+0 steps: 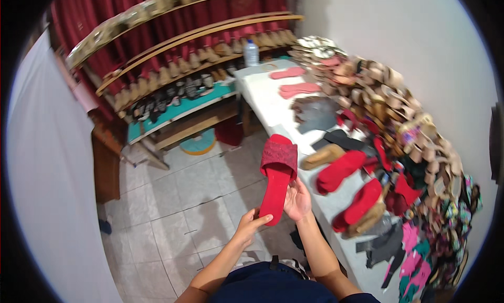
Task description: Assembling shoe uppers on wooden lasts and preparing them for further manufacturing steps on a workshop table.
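Note:
A red slide sandal (275, 195) with a wide patterned strap (279, 155) is held up in front of me, toe pointing away. My left hand (250, 224) grips its heel end, thumb on top of the sole. Against the right edge of the sandal rests my right hand (298, 200), palm up with fingers partly spread; some of its fingers go out of sight behind the sandal. Just right of it on the white table (333, 252) lie red sandal pieces (341, 171) on tan shoe forms (322, 156), and another red pair (358, 204).
Piled sandals (386, 87) line the wall side of the table. Pink soles (299, 90), dark scraps (386, 245) and pink cutouts (417, 266) lie on it. A water bottle (251, 54) stands at its far end. Shelves of shoe forms (173, 69) are behind; a white curtain (50, 161) hangs left.

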The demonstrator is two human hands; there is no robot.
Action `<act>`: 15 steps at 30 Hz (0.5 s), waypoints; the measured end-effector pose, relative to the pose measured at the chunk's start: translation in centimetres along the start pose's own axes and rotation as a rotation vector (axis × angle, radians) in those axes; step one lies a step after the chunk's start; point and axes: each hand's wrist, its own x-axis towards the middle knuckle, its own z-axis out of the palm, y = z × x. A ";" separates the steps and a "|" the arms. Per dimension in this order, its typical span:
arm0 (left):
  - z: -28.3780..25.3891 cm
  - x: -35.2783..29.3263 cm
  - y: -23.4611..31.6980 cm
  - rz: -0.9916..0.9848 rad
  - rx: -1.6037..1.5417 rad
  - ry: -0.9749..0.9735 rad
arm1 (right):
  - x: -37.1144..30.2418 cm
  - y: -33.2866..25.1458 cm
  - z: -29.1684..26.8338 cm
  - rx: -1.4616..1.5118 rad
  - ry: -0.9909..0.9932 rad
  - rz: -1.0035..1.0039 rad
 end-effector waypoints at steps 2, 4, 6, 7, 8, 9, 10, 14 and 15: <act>-3.5 0.9 2.9 0.061 0.002 0.056 | 4.9 1.9 -0.2 -0.056 -0.138 0.089; -7.0 1.6 5.5 0.085 -0.060 0.152 | 9.0 4.9 2.4 -0.176 -0.179 0.185; -10.2 2.3 8.0 0.111 -0.092 0.218 | 12.7 7.8 4.5 -0.388 -0.042 0.211; -11.5 2.9 9.1 0.115 -0.115 0.247 | 14.7 8.9 4.8 -0.445 -0.057 0.225; -12.7 3.5 10.0 0.135 -0.125 0.268 | 16.6 10.1 5.3 -0.451 -0.073 0.251; -13.8 3.9 10.8 0.154 -0.143 0.316 | 18.4 11.2 6.0 -0.507 -0.057 0.265; -15.0 4.7 11.6 0.173 -0.160 0.359 | 20.3 12.1 6.4 -0.565 -0.042 0.275; -19.6 8.2 15.4 0.231 -0.209 0.437 | 27.7 14.8 6.4 -0.787 -0.106 0.385; -20.6 9.2 16.8 0.234 -0.255 0.446 | 29.5 15.4 6.6 -0.870 -0.114 0.412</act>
